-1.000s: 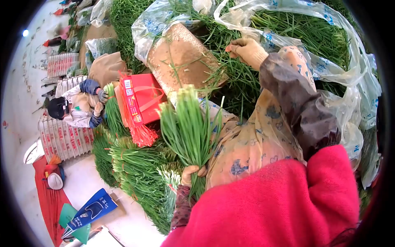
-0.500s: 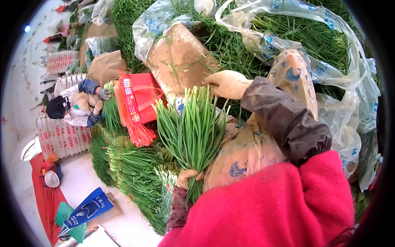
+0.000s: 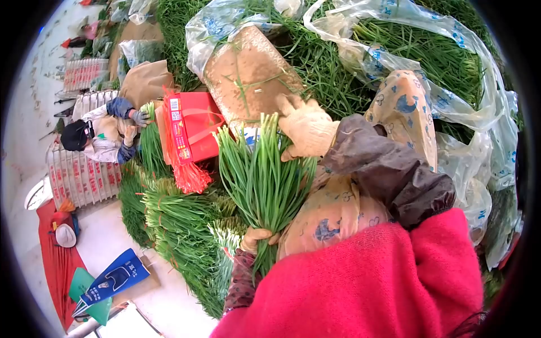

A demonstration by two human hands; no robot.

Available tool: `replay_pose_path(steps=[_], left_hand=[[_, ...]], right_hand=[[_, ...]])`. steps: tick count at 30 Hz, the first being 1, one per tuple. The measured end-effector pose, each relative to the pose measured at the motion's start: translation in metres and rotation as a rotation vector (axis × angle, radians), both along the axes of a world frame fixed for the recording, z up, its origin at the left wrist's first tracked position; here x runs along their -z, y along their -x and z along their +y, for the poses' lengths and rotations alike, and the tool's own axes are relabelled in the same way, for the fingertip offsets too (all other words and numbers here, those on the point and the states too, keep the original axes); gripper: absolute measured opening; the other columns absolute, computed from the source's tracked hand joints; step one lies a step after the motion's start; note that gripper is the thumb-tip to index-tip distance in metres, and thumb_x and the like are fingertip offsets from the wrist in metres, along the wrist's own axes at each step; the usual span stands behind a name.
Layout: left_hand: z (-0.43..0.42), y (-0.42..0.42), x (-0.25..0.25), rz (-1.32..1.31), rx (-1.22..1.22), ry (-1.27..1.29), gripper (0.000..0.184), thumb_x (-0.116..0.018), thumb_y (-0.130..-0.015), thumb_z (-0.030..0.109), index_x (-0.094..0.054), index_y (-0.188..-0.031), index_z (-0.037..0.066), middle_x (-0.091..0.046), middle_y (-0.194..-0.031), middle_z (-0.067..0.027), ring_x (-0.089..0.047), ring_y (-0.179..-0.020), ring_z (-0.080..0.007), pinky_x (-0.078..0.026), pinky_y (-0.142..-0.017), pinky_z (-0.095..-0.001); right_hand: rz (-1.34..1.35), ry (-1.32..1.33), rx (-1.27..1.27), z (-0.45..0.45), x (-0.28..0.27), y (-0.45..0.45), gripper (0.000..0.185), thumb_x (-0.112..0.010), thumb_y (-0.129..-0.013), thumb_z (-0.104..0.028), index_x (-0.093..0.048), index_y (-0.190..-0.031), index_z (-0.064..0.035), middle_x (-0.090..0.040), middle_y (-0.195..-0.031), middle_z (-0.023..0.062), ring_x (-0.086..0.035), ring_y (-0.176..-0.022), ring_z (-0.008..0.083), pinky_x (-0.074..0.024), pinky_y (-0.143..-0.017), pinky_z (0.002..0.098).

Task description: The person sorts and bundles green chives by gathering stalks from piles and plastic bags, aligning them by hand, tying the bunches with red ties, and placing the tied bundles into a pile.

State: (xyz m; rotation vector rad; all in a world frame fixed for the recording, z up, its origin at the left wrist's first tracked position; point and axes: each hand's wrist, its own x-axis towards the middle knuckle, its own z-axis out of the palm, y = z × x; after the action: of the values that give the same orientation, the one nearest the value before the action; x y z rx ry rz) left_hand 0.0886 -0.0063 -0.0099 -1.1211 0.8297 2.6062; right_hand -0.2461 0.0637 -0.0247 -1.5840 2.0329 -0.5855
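My left hand (image 3: 257, 239), in a tan glove, is wrapped round the lower part of a bunch of green stalks (image 3: 265, 180), whose pale cut ends fan out at the top. My right hand (image 3: 307, 127), gloved in cream, has its fingers spread against the bunch's upper right side. Just beyond it lies a worn brown board (image 3: 248, 73) with loose blades on it. A red box (image 3: 197, 127) with a fringe of red ties (image 3: 193, 177) stands left of the bunch.
Tied green bundles (image 3: 174, 217) are piled at the lower left. Loose greens (image 3: 332, 67) and clear plastic sheeting (image 3: 490, 112) lie at the back and right. A co-worker (image 3: 98, 132) in a black cap handles another bundle. A blue bag (image 3: 115, 276) lies lower left.
My right hand has come from the loose greens to the top of the bunch, and its fingers have spread. My left hand keeps its hold; the bunch's stalk ends look more even.
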Motion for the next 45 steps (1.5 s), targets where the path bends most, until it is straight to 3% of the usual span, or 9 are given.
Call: replay_pose_path(steps=[10, 13, 15, 19, 23, 27, 33, 37, 45], left_hand=[[0.009, 0.005, -0.012, -0.072, -0.047, 0.041, 0.056, -0.072, -0.068, 0.014, -0.053, -0.116, -0.009, -0.062, -0.085, -0.0153, -0.047, -0.050, -0.0176, -0.037, -0.047, -0.0289], [0.003, -0.009, -0.003, -0.014, 0.008, 0.010, 0.058, -0.072, -0.069, 0.016, -0.053, -0.117, -0.010, -0.062, -0.082, -0.0155, -0.047, -0.049, -0.0179, -0.037, -0.047, -0.0296], [0.003, -0.007, -0.012, -0.035, 0.018, 0.004, 0.059, -0.072, -0.069, 0.017, -0.052, -0.117, -0.010, -0.062, -0.081, -0.0154, -0.048, -0.050, -0.0178, -0.037, -0.047, -0.0299], [0.010, -0.001, -0.025, -0.060, -0.038, 0.035, 0.057, -0.073, -0.069, 0.017, -0.053, -0.116, -0.009, -0.062, -0.085, -0.0160, -0.048, -0.051, -0.0177, -0.037, -0.048, -0.0301], [0.001, -0.005, -0.017, -0.045, 0.117, 0.022, 0.053, -0.072, -0.070, 0.015, -0.054, -0.114, -0.008, -0.062, -0.086, -0.0160, -0.051, -0.053, -0.0189, -0.040, -0.049, -0.0303], [0.003, 0.010, -0.030, -0.118, 0.100, 0.071, 0.050, -0.074, -0.067, 0.012, -0.057, -0.111, -0.006, -0.060, -0.077, -0.0126, -0.051, -0.053, -0.0194, -0.040, -0.049, -0.0300], [0.002, 0.008, -0.031, -0.105, 0.152, 0.016, 0.051, -0.074, -0.066, 0.009, -0.057, -0.111, -0.006, -0.060, -0.077, -0.0126, -0.052, -0.055, -0.0203, -0.042, -0.049, -0.0297], [0.000, 0.009, -0.025, -0.100, 0.096, 0.026, 0.054, -0.076, -0.066, 0.009, -0.055, -0.114, -0.006, -0.061, -0.078, -0.0131, -0.053, -0.055, -0.0205, -0.043, -0.049, -0.0303], [-0.002, 0.014, -0.035, -0.072, 0.265, 0.086, 0.056, -0.076, -0.067, 0.013, -0.053, -0.115, -0.004, -0.059, -0.076, -0.0119, -0.053, -0.056, -0.0202, -0.042, -0.049, -0.0310]], right_hand=[[0.075, 0.039, 0.014, 0.000, 0.042, 0.001, 0.025, -0.060, -0.078, -0.013, -0.067, -0.101, -0.0036, -0.056, -0.121, 0.0200, -0.061, -0.100, 0.0362, -0.0524, -0.082, 0.0419], [-0.105, -0.451, 0.096, -0.015, 0.019, 0.046, 0.023, -0.059, -0.082, -0.007, -0.067, -0.103, -0.0022, -0.066, -0.098, 0.0165, -0.067, -0.091, 0.0334, -0.0549, -0.076, 0.0406], [0.159, -0.260, 0.259, -0.027, 0.119, 0.074, 0.020, -0.057, -0.089, -0.021, -0.069, -0.102, -0.0101, -0.069, -0.089, 0.0115, -0.066, -0.089, 0.0328, -0.0548, -0.075, 0.0413], [0.199, -0.124, 0.514, 0.000, 0.043, 0.089, 0.033, -0.058, -0.088, -0.031, -0.064, -0.113, -0.0100, -0.066, -0.107, 0.0143, -0.063, -0.099, 0.0323, -0.0512, -0.083, 0.0427], [-0.287, -0.095, 0.112, -0.025, -0.013, 0.080, 0.042, -0.063, -0.084, -0.039, -0.065, -0.115, -0.0109, -0.067, -0.105, 0.0145, -0.063, -0.102, 0.0294, -0.0499, -0.087, 0.0384], [-0.171, -0.267, -0.155, -0.048, -0.055, 0.047, 0.034, -0.064, -0.082, -0.041, -0.071, -0.092, -0.0093, -0.067, -0.085, 0.0149, -0.064, -0.080, 0.0319, -0.0491, -0.072, 0.0435], [-0.286, -0.024, -0.232, -0.053, -0.030, 0.024, 0.025, -0.065, -0.079, -0.035, -0.072, -0.087, -0.0124, -0.067, -0.077, 0.0115, -0.065, -0.079, 0.0289, -0.0509, -0.070, 0.0407], [-0.104, -0.058, 0.113, -0.067, -0.027, 0.055, 0.024, -0.053, -0.086, -0.017, -0.068, -0.103, -0.0127, -0.069, -0.091, 0.0125, -0.067, -0.082, 0.0291, -0.0543, -0.074, 0.0421], [-0.194, 0.040, 0.759, -0.044, -0.017, 0.135, 0.028, -0.055, -0.093, -0.024, -0.063, -0.113, -0.0070, -0.067, -0.106, 0.0131, -0.066, -0.092, 0.0273, -0.0529, -0.084, 0.0379]])
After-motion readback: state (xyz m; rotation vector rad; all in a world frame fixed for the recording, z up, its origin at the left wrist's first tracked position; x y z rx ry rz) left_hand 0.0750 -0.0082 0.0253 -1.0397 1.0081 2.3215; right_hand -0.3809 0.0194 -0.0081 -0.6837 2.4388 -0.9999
